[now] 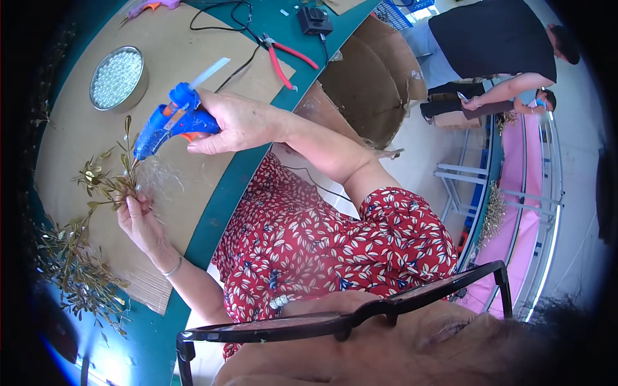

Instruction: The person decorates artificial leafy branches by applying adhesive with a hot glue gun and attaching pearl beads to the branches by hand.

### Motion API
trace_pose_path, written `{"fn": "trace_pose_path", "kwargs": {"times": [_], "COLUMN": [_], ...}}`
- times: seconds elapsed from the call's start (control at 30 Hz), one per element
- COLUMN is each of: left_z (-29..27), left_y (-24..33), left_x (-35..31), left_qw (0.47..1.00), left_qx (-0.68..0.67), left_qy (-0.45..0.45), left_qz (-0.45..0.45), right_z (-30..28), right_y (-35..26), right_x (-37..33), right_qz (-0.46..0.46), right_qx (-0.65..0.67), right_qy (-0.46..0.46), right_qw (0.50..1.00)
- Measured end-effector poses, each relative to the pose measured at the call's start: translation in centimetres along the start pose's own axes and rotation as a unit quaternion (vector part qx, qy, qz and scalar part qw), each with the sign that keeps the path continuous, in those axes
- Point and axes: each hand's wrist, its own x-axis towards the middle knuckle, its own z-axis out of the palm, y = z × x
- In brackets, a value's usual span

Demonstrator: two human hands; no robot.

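My right hand [241, 122] is wrapped round the handle of a blue hot glue gun [168, 128]. A translucent glue stick pokes out of its back end. The nozzle points down at a sprig of gold-green leaves [106, 179], touching it or very close. Pinched between the fingers of my left hand [140, 224] is that sprig's stem, with small pale beads near the fingertips. Fine glue strings [164, 177] spread beside the nozzle. A round metal bowl [143, 87] full of pearl-like beads [117, 77] stands beyond the glue gun.
A cardboard sheet [193, 51] covers part of the green table [257, 168]. Red-handled pliers [278, 61], a black box with a cable [315, 20] and a purple glue gun [151, 6] lie there. More leafy sprigs [80, 267] are heaped nearby. Beside the table stands a large cardboard container [360, 77]; people stand beyond.
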Motion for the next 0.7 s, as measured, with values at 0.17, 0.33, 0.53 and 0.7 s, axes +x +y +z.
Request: {"fn": "trace_pose_path", "kwargs": {"times": [0.17, 0.33, 0.53, 0.7], "left_z": [-0.7, 0.3, 1.6, -0.3], "left_y": [0.6, 2.5, 2.2, 3.6], "left_x": [-0.1, -1.1, -1.2, -0.7], "left_qw": [1.0, 0.999, 0.999, 0.997], "left_qx": [-0.003, 0.015, 0.018, -0.049], "left_qy": [-0.005, 0.041, 0.029, 0.043], "left_qz": [0.001, -0.014, -0.004, 0.038], "right_z": [0.4, 1.2, 2.4, 1.9], "right_y": [1.2, 1.9, 1.0, 2.3], "right_x": [0.2, 0.9, -0.2, 1.0], "right_qz": [-0.013, -0.151, -0.074, 0.02], "right_qx": [0.046, -0.064, 0.038, 0.09], "right_qy": [-0.011, 0.084, 0.215, 0.202], "right_qw": [0.999, 0.983, 0.973, 0.975]}}
